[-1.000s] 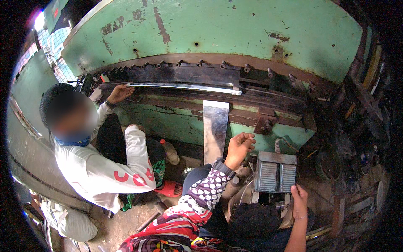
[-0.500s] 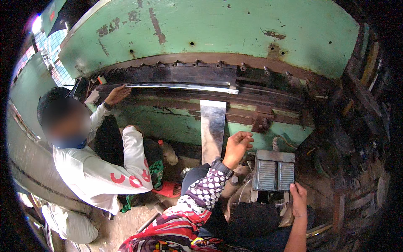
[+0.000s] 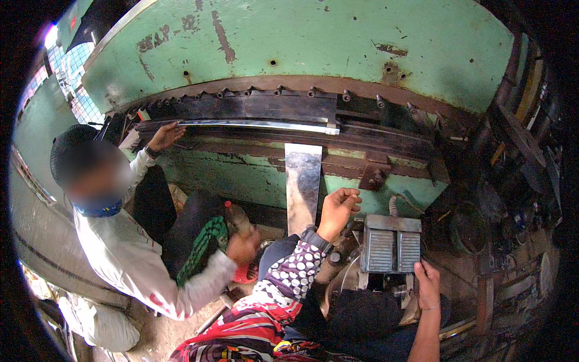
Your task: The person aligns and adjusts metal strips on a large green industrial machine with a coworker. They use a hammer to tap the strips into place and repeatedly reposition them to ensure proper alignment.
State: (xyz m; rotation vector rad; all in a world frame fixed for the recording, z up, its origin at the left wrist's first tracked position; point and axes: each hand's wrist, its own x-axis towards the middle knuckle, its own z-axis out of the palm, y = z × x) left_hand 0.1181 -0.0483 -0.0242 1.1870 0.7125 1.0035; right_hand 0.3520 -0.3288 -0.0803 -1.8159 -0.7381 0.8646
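Observation:
My left hand point(image 3: 339, 212) is raised in front of the machine, fingers curled in and thumb against them, with nothing visible in it. My right hand point(image 3: 427, 285) grips the lower right corner of a grey double foot pedal point(image 3: 392, 244), its fingers partly hidden behind the edge. Left of my left hand, a flat shiny metal sheet strip point(image 3: 303, 181) slopes up to the machine's front. A long, narrow bright metal strip point(image 3: 259, 125) lies along the bed of a green press brake point(image 3: 338, 45), below its dark upper tool point(image 3: 271, 107).
At the left sits a co-worker in a white shirt point(image 3: 132, 253), one hand point(image 3: 166, 136) by the long strip's left end and the other point(image 3: 243, 244) blurred near a bottle point(image 3: 236, 217). A cable point(image 3: 395, 204) rises from the pedal. A white sack point(image 3: 99, 323) lies lower left.
The co-worker's near arm has swung down and forward toward the bottle. My left hand's fingers are slightly more curled. My right hand stays on the pedal; the view has shifted slightly.

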